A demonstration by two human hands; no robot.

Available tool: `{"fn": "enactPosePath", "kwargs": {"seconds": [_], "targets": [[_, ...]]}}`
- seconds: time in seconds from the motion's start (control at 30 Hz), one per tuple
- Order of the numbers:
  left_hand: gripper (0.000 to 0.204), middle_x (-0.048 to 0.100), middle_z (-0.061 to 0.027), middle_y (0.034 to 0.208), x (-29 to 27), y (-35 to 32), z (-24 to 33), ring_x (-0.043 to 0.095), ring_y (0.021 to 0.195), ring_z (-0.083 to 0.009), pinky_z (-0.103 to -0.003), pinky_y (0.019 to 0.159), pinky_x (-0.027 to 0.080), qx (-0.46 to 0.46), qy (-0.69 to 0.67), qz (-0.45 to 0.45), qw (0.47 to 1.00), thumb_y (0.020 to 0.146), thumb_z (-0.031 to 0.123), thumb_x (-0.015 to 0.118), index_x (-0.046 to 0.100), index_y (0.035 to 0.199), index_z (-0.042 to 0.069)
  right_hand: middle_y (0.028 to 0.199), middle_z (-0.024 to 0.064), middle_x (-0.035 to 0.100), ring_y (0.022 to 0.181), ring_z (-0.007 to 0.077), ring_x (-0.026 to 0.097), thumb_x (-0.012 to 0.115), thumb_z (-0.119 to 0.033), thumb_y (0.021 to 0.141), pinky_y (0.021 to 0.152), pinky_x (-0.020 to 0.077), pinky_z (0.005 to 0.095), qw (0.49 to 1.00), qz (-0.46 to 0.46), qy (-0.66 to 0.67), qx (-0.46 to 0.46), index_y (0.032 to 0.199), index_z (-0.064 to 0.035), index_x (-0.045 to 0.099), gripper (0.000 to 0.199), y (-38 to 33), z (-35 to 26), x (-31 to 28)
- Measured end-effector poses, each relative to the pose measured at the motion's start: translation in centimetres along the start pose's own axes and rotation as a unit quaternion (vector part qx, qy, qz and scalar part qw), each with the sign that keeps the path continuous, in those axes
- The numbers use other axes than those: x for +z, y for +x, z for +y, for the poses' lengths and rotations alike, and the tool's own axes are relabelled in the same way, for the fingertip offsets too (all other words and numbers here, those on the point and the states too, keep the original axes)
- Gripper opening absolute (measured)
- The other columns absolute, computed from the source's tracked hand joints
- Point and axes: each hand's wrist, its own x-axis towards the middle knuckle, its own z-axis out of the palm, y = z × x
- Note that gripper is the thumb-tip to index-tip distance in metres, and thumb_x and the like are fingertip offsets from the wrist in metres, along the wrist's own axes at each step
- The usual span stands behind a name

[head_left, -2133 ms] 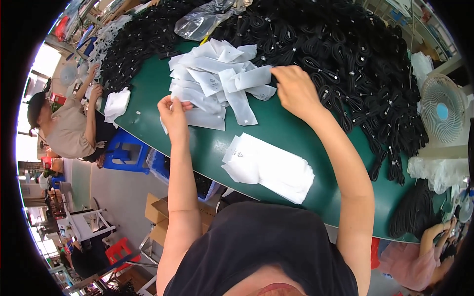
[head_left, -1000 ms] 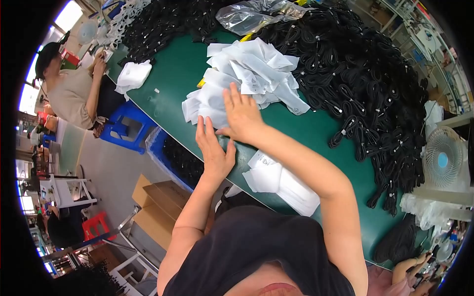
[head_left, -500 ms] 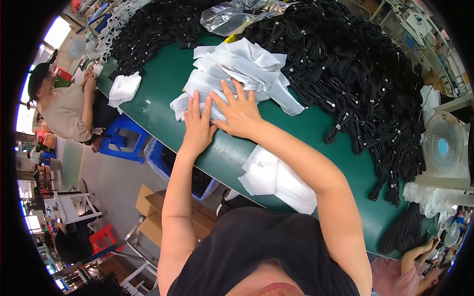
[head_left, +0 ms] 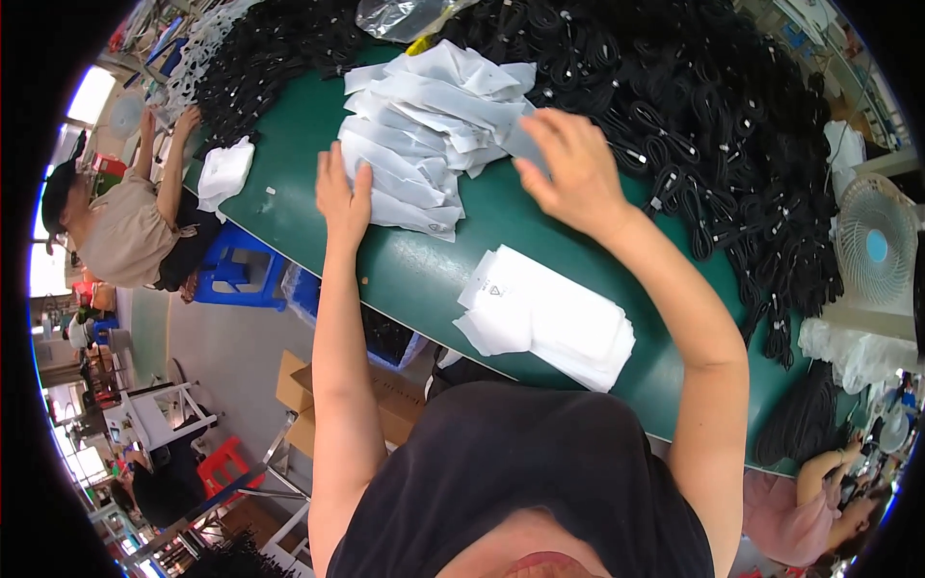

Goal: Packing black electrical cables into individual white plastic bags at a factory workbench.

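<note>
A heap of pale, translucent plastic bags lies fanned out on the green tabletop. At its left edge my left hand rests beside the bags, fingers up and thumb apart, open. My right hand is at the right edge of the heap, fingers and thumb spread, somewhat blurred; whether its fingertips touch the bags I cannot tell. Closer to my body lies a flat stack of white bags, with a small printed mark on the top ones.
Bundled black cables are piled along the far and right sides. A clear plastic bag sits at the back, a small white bag stack at left. A fan stands right. Two co-workers sit at either end.
Both hands have come apart: the right moved right off the heap, the left slid left to its edge. The bags are spread differently, and the white stack shows more fully.
</note>
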Motion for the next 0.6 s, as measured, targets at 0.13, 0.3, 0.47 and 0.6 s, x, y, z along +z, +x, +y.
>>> {"fn": "enactPosePath", "kwargs": {"seconds": [0.13,0.3,0.47,0.6], "targets": [[0.061,0.034,-0.0281,0.14,1.0,0.3,-0.5,0.038,0.126,-0.0418,-0.046,0.105,0.029,-0.028,0.06,-0.046,0.997,0.095,0.046,0.041,0.04,0.135,0.0,0.11,0.0151,0.056,0.1,0.0323,0.054,0.065,-0.018,0.079,0.085,0.0448,0.0403,0.994,0.019,-0.029,0.104,0.113,-0.0013,0.056,0.039,-3.1,3.9,-2.8],[0.057,0.041,-0.0252,0.136,-1.6,-0.7,2.7,0.038,0.127,-0.0386,-0.045,0.106,0.027,0.002,0.031,0.097,0.995,0.095,0.04,0.046,0.042,0.133,-0.002,0.089,0.011,0.062,0.084,0.0296,0.06,0.062,-0.013,0.081,0.074,0.0501,0.0378,0.979,-0.007,-0.044,0.199,0.096,-0.0019,0.063,0.019,-6.7,6.0,-7.7],[0.023,0.059,-0.0143,0.105,-5.3,-5.0,10.8,0.056,0.086,-0.0234,-0.028,0.077,0.045,0.048,-0.165,0.141,0.975,0.086,0.003,0.057,0.058,0.109,-0.002,0.081,0.0102,0.062,0.076,0.0287,0.062,0.062,-0.01,0.081,0.067,0.0506,0.0386,0.976,-0.065,-0.095,0.187,0.09,-0.003,0.063,0.012,-9.0,3.2,-11.8],[0.027,0.06,-0.0098,0.095,-6.6,-8.4,17.4,0.056,0.083,-0.0181,-0.027,0.072,0.043,0.04,-0.149,-0.068,0.986,0.081,0.004,0.063,0.057,0.107,-0.001,0.076,0.0099,0.059,0.068,0.0274,0.058,0.065,-0.004,0.077,0.06,0.0475,0.0359,0.988,-0.102,0.022,0.112,0.089,-0.0023,0.062,0.013,-10.2,-2.1,-11.1]]}}
